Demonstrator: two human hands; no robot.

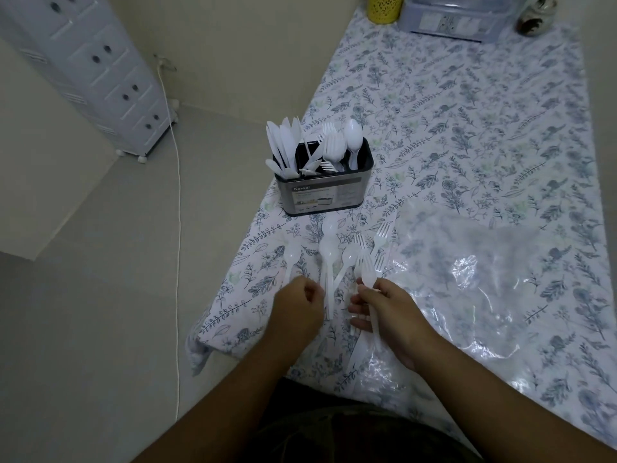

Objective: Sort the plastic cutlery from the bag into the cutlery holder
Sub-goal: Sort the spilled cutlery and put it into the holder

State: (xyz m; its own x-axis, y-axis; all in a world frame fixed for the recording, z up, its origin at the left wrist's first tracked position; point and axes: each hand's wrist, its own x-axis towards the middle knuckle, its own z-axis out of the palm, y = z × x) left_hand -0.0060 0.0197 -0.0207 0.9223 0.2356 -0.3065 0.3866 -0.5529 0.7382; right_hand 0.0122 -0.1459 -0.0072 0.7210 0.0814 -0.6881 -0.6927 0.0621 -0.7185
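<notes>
Cutlery holder [322, 182] stands near the counter's [467, 128] left edge, on a floral cloth. Knives sit in its left compartment, forks in the middle, spoons on the right. Loose spoons and forks [337, 253] lie on the cloth just in front of the holder. Clear bag [467, 279] lies to the holder's right, nearer the person. Right hand [389, 312]: grip closed around a fork [369, 279]. Left hand [298, 304]: grip curled narrow beside the loose handles; cannot tell whether it pinches one.

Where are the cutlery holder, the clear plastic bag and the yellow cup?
cutlery holder [320, 197]: head view, on its labelled front wall.
clear plastic bag [474, 275]: head view, on its crinkled glossy middle.
yellow cup [384, 8]: head view, on its patterned side.
</notes>
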